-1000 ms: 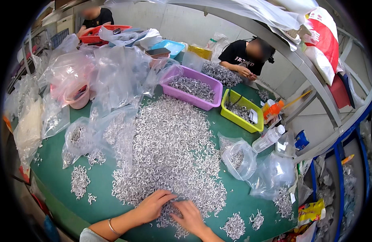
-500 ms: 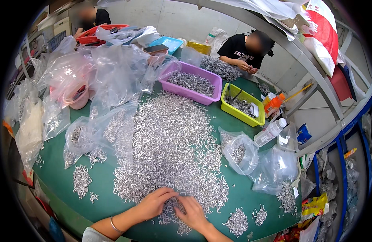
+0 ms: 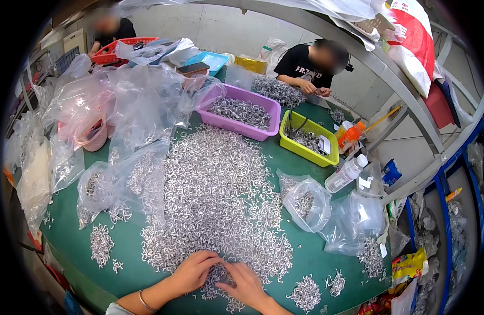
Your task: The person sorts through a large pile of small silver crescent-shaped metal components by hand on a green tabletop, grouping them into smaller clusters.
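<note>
A wide heap of small silvery curved metal pieces spreads over the green table. At its near edge my left hand lies with its fingers curled and pressed together; whatever they may hold is hidden. My right hand rests beside it, palm down over the pieces, thumb apart from the fingers. The fingertips of both hands nearly meet. Loose pieces show between and below the hands. Smaller piles lie apart on the table: one pile to the left, another pile right of my right hand.
Behind the heap stand a purple basin and a yellow-green basin, both holding metal pieces. Clear plastic bags crowd the left. An open bag, a white bottle and an orange bottle stand right. A co-worker sits across the table.
The whole view has shifted slightly, so the table's things sit a little further left. My hands remain at the heap's near edge, their fingertips close together. The co-worker's hands have moved slightly apart.
</note>
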Demonstrator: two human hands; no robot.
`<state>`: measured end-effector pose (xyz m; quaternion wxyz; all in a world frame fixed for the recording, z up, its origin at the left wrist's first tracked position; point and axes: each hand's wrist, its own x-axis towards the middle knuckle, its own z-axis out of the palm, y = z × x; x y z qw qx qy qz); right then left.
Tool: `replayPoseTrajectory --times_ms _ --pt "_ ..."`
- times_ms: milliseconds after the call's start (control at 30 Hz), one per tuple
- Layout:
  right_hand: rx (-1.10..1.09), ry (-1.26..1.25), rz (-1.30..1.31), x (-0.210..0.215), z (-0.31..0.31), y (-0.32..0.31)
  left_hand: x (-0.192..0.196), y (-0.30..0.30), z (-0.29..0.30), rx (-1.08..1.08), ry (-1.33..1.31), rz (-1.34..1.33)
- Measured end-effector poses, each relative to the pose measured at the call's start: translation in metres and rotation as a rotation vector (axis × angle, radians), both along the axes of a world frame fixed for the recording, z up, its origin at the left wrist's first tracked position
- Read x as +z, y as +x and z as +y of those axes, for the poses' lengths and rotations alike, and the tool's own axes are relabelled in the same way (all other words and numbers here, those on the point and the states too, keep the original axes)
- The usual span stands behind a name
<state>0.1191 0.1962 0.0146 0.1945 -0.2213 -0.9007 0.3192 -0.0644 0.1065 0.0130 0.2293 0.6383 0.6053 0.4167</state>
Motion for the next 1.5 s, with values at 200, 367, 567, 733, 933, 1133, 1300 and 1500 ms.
replayPoseTrajectory --times_ms 200,367,567,733,933,1133,1300,1500 --pt "0.064 0.101 -0.051 -0.003 -0.002 -0.001 -0.005 -0.002 -0.001 0.035 0.001 0.161" --pt "0.035 0.110 0.067 -0.015 0.000 0.001 0.002 -0.001 -0.003 -0.001 -0.018 0.224" --pt "-0.011 0.086 0.097 -0.015 0.000 0.002 0.006 -0.005 -0.008 -0.107 -0.036 0.254" --pt "-0.128 0.068 0.199 -0.018 0.007 -0.001 -0.006 0.002 0.000 -0.104 0.000 0.312" --pt "-0.233 0.034 0.132 -0.018 0.021 0.001 -0.015 0.000 0.010 0.037 0.172 0.427" --pt "-0.155 0.247 0.002 0.006 -0.015 0.027 0.013 0.024 -0.042 0.086 0.133 0.462" --pt "0.002 0.306 -0.074 -0.009 -0.046 0.038 0.014 0.050 -0.097 0.044 0.010 0.449" --pt "-0.003 0.330 0.035 -0.013 -0.041 0.039 -0.013 0.057 -0.125 0.118 -0.034 0.350"
